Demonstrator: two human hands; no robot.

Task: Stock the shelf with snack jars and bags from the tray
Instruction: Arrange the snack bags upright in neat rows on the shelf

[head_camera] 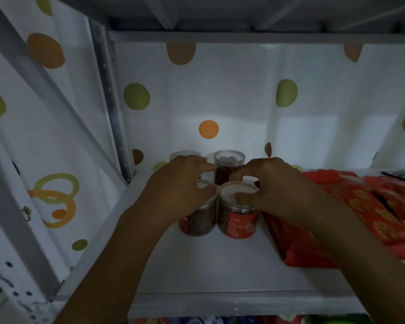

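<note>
Head view, sole view on record. Item: shelf board [220, 265], white, lit dimly, backed by a dotted cloth [220, 90] and framed at left by a grey upright post [108, 101]. Item: four clear snack jars with dark reddish contents, all upright, long axes vertical, set two by two at the left end of the board. The back-left jar [184, 154] is mostly hidden, only its lid showing; the back-right jar [228, 164] stands in plain sight between the two hands. The front-left jar [198, 220] and the front-right jar [239, 218] stand just beside each other, rims touching or all but. Item: left hand [180, 183], reaching from below left, fingers curled down over the lid of the front-left jar, which sits directly beneath the palm and is gripped from the top. Item: right hand [267, 185], reaching from below right, thumb and curled fingers pinching the lid rim of the front-right jar, which lies under its fingertips and a little to its left. Each hand is nearest its own jar, so neither needs to cross. Item: red snack bags [351, 206], lying flat and overlapped on the right part of the board, their near edge just beside the front-right jar. Tray: not in view. Judgement: both front jars appear seated on the board, so the placing step looks close to done; letting go calls for a straight upward lift of the fingers so neither jar tips into its neighbour.
</note>
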